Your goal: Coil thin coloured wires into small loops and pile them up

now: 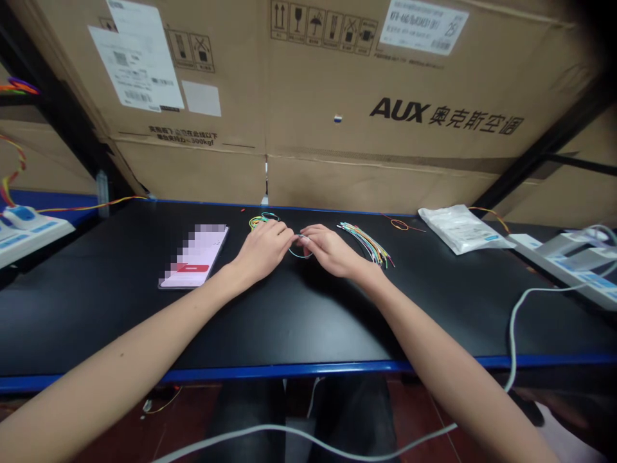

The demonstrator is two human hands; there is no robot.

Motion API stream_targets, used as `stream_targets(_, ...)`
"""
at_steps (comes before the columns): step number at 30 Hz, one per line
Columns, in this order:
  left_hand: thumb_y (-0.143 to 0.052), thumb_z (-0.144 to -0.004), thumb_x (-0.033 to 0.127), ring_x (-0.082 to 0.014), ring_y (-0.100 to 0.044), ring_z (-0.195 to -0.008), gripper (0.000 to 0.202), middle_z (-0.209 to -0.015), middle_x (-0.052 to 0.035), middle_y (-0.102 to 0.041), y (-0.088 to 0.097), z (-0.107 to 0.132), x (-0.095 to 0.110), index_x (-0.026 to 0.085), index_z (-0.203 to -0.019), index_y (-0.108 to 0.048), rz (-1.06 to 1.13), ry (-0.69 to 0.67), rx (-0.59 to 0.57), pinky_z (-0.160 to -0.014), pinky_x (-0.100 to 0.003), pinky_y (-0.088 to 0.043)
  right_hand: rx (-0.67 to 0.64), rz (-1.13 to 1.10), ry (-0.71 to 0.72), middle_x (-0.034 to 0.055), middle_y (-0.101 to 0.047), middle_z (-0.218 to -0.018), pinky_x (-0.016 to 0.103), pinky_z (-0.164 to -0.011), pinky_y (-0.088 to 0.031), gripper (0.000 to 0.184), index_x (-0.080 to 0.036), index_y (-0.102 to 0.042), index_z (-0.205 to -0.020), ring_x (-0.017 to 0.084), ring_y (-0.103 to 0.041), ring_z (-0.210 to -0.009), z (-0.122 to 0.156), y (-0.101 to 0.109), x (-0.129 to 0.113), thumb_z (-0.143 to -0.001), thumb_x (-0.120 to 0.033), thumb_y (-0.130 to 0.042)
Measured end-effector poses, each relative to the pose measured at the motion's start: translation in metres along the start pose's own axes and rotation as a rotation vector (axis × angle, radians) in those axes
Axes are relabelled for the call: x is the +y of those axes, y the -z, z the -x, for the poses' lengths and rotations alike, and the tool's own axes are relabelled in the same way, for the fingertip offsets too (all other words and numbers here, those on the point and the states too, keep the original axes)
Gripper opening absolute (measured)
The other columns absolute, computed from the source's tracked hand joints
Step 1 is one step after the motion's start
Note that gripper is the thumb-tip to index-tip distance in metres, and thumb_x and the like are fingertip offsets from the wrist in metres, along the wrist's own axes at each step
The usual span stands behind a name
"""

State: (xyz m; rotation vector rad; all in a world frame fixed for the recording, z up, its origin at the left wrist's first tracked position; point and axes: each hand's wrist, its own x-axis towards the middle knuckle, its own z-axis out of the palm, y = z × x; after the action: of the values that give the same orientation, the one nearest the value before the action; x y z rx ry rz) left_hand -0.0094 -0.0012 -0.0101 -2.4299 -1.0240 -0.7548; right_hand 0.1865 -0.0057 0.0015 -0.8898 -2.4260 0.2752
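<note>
Between my two hands, just above the black table [289,321], a thin light-blue wire [299,256] is bent into a small loop. My left hand [267,247] pinches one side of it, and my right hand [332,249] pinches the other. The fingertips nearly meet, so the wire's ends are hidden. Behind my left hand lie coiled yellow and green wires [258,220], partly covered. Beside my right hand a bundle of straight multicoloured wires [373,243] rests on the table.
A phone [197,257] lies left of my hands. A white plastic bag [463,228] and a power strip [573,267] are on the right, another power strip [29,231] on the left. Large cardboard boxes [313,154] stand behind. A grey cable [513,328] hangs over the front edge.
</note>
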Motion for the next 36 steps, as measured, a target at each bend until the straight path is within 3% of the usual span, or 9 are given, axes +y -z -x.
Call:
stream_targets(4, -0.034, -0.098, 0.027, -0.0226, -0.056, -0.081, 0.034, -0.084, -0.0096, -0.064, 0.003, -0.004, -0.003, 0.016, -0.079, -0.061, -0.032, -0.033, 0.072, -0.072, -0.035, -0.042, 0.08, -0.203, -0.032, 0.0082, -0.065, -0.113, 0.041, -0.108, -0.032, 0.049, -0.018, -0.064, -0.065, 0.023, -0.046, -0.126, -0.002, 0.002, -0.002, -0.099, -0.037, -0.034)
stream_targets(7, -0.033, -0.098, 0.027, -0.0226, -0.056, -0.082, 0.036, -0.082, -0.0094, -0.064, 0.003, -0.003, 0.0, 0.016, -0.078, -0.06, 0.026, 0.008, 0.077, -0.073, -0.035, -0.041, 0.075, -0.225, -0.078, 0.0078, -0.065, -0.116, 0.04, -0.105, -0.037, 0.05, -0.018, -0.066, -0.067, 0.022, -0.05, -0.123, -0.001, 0.002, 0.001, -0.1, -0.037, -0.033)
stream_targets(12, -0.036, -0.096, 0.029, -0.0163, -0.051, -0.063, 0.038, -0.064, -0.0028, -0.057, -0.001, 0.0, 0.007, 0.018, -0.063, -0.051, 0.358, 0.32, -0.041, -0.061, -0.03, -0.037, 0.261, 0.114, -0.056, 0.0102, -0.067, -0.109, 0.039, -0.096, -0.044, 0.028, -0.018, -0.07, -0.086, 0.023, -0.058, -0.106, 0.002, 0.002, 0.011, -0.094, -0.034, -0.049)
stream_targets(16, -0.037, -0.094, 0.031, -0.0135, -0.045, -0.053, 0.04, -0.055, 0.0004, -0.052, 0.001, -0.001, 0.011, 0.018, -0.057, -0.048, 0.523, 0.478, -0.088, -0.054, -0.028, -0.03, 0.326, 0.195, -0.007, 0.0082, -0.069, -0.102, 0.035, -0.088, -0.048, 0.018, -0.019, -0.069, -0.092, 0.021, -0.061, -0.096, 0.003, 0.0, 0.014, -0.088, -0.035, -0.061)
stream_targets(23, -0.037, -0.095, 0.027, -0.0146, -0.048, -0.057, 0.038, -0.059, -0.0007, -0.054, 0.001, 0.001, 0.019, 0.019, -0.06, -0.048, 0.422, 0.338, -0.081, -0.056, -0.029, -0.034, 0.27, 0.263, 0.016, 0.0077, -0.071, -0.089, 0.033, -0.079, -0.048, 0.02, -0.018, -0.071, -0.082, 0.021, -0.06, -0.085, 0.001, -0.006, 0.014, -0.091, -0.025, -0.055)
stream_targets(27, -0.035, -0.097, 0.026, -0.018, -0.053, -0.066, 0.037, -0.067, -0.0045, -0.058, -0.001, 0.004, 0.014, 0.018, -0.067, -0.054, 0.169, 0.163, -0.003, -0.064, -0.031, -0.039, 0.228, 0.086, -0.035, 0.007, -0.071, -0.085, 0.03, -0.076, -0.046, 0.022, -0.016, -0.071, -0.08, 0.018, -0.06, -0.08, 0.001, 0.0, 0.008, -0.091, -0.022, -0.053)
stream_targets(30, -0.034, -0.098, 0.028, -0.0205, -0.055, -0.072, 0.037, -0.073, -0.0071, -0.061, -0.002, 0.003, 0.004, 0.017, -0.072, -0.057, 0.044, 0.075, 0.044, -0.07, -0.034, -0.041, 0.131, -0.135, -0.175, 0.0024, -0.068, -0.071, 0.026, -0.061, -0.043, 0.024, -0.016, -0.071, -0.08, 0.014, -0.056, -0.063, -0.001, 0.008, 0.0, -0.091, -0.026, -0.052)
stream_targets(33, -0.035, -0.098, 0.028, -0.0216, -0.056, -0.075, 0.036, -0.074, -0.0079, -0.062, -0.002, 0.002, -0.001, 0.017, -0.071, -0.057, 0.039, 0.069, 0.048, -0.072, -0.035, -0.041, 0.066, -0.219, -0.254, 0.0009, -0.067, -0.068, 0.025, -0.056, -0.04, 0.028, -0.016, -0.071, -0.082, 0.012, -0.053, -0.057, -0.001, 0.008, -0.002, -0.092, -0.03, -0.049)
stream_targets(36, -0.035, -0.097, 0.028, -0.0195, -0.055, -0.071, 0.036, -0.071, -0.0056, -0.061, -0.004, 0.002, 0.001, 0.018, -0.069, -0.055, 0.162, 0.154, -0.008, -0.067, -0.033, -0.04, 0.204, -0.025, -0.192, 0.0055, -0.07, -0.083, 0.029, -0.071, -0.045, 0.021, -0.016, -0.069, -0.084, 0.017, -0.06, -0.076, -0.001, 0.001, 0.003, -0.09, -0.028, -0.053)
